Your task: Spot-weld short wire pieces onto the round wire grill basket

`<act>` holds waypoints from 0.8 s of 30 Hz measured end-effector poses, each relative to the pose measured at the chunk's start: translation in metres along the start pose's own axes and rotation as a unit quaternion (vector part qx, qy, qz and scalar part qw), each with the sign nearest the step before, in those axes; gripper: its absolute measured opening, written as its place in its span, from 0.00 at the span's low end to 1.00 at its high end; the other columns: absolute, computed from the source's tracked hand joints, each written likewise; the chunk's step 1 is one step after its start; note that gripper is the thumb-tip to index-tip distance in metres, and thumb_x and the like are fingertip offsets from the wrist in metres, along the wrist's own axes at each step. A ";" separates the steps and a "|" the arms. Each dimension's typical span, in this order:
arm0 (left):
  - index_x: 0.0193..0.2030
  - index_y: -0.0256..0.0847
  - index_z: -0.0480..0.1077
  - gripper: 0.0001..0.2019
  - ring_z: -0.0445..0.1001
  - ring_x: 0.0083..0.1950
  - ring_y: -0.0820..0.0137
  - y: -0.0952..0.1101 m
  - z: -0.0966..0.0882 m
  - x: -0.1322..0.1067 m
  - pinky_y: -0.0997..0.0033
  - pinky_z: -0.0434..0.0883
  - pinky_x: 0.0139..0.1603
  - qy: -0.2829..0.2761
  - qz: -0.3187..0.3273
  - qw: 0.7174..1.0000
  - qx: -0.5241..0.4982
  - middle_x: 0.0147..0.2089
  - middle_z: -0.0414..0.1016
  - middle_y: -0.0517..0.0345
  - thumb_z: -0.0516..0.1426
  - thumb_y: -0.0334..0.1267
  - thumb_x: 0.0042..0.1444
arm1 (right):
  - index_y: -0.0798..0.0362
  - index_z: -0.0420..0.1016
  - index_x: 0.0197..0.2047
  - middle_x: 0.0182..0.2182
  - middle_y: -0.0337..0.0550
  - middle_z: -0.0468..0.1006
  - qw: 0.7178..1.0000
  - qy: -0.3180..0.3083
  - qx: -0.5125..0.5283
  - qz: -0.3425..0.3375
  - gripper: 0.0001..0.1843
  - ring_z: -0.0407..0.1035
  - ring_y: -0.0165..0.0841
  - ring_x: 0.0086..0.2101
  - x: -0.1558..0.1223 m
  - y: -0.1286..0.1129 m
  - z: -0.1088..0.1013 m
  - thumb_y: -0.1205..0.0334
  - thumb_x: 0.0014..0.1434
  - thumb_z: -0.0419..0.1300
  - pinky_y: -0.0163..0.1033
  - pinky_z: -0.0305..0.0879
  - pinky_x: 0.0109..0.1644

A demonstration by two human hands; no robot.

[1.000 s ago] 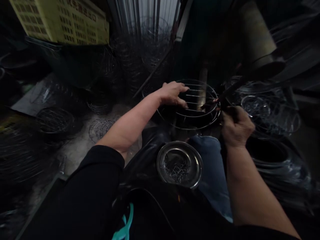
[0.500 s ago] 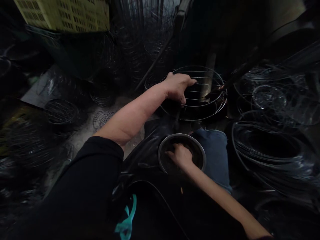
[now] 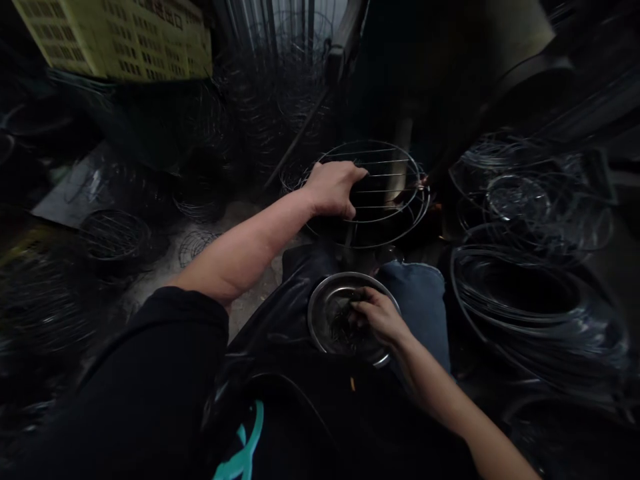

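Note:
My left hand (image 3: 334, 190) grips the left side of a round wire rack (image 3: 383, 175) with parallel cross bars, its thumb and fingers bent over the wires. Under this rack a larger wire ring (image 3: 395, 241) shows. Low in front of my body, a round metal bowl (image 3: 320, 293) rests at my lap and holds small, thin dark pieces (image 3: 345, 330). Over the bowl's right half, my right hand (image 3: 379, 317) has its fingers pinched together. What sits between those fingertips is too dark and small to name.
Coils of wire (image 3: 525, 320) lie at the right, below tangled wire rings (image 3: 520, 197). A yellow crate (image 3: 130, 40) stands on a dark bin at upper left. A dark machine rod (image 3: 450, 157) reaches the rack's right edge. Another round wire rack (image 3: 115, 235) lies left.
My right hand has risen from deep in the bowl, its fingers now drawn together. My left hand keeps its hold on the rack. The whole view has shifted slightly.

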State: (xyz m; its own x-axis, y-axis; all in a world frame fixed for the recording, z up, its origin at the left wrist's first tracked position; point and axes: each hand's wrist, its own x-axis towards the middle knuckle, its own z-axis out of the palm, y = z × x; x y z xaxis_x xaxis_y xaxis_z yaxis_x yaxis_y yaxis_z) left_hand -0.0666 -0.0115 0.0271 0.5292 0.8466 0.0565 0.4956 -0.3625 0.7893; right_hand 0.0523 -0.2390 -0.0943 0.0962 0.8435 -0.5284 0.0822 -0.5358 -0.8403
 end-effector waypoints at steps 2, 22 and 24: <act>0.37 0.42 0.74 0.23 0.66 0.55 0.52 -0.002 0.001 0.001 0.66 0.62 0.49 0.018 -0.010 1.000 -0.014 0.36 0.69 0.56 0.69 0.26 0.29 | 0.54 0.71 0.33 0.21 0.37 0.75 0.990 0.016 0.137 0.021 0.16 0.70 0.31 0.20 -0.003 -0.001 -0.006 0.59 0.39 0.65 0.32 0.61 0.20; 0.49 0.42 0.72 0.28 0.70 0.48 0.57 0.015 0.000 -0.006 0.63 0.64 0.49 -0.048 0.058 0.963 0.260 0.45 0.71 0.55 0.66 0.40 0.37 | 0.52 0.67 0.33 0.16 0.35 0.73 0.958 0.265 0.081 -0.073 0.23 0.68 0.31 0.18 -0.019 0.012 -0.095 0.50 0.38 0.69 0.32 0.60 0.20; 0.51 0.42 0.71 0.28 0.70 0.48 0.59 0.016 -0.001 -0.006 0.64 0.66 0.47 -0.064 0.063 0.956 0.279 0.46 0.72 0.55 0.65 0.42 0.39 | 0.52 0.67 0.31 0.16 0.35 0.73 0.961 0.251 0.101 -0.061 0.24 0.67 0.30 0.17 -0.020 0.008 -0.097 0.50 0.35 0.71 0.31 0.59 0.19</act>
State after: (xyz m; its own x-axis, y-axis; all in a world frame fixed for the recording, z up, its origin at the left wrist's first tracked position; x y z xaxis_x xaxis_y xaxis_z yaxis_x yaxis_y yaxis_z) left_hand -0.0627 -0.0223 0.0397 0.6711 0.7409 0.0270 0.6934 -0.6401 0.3307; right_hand 0.1474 -0.2638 -0.0793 0.5683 0.7478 -0.3433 -0.0673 -0.3736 -0.9252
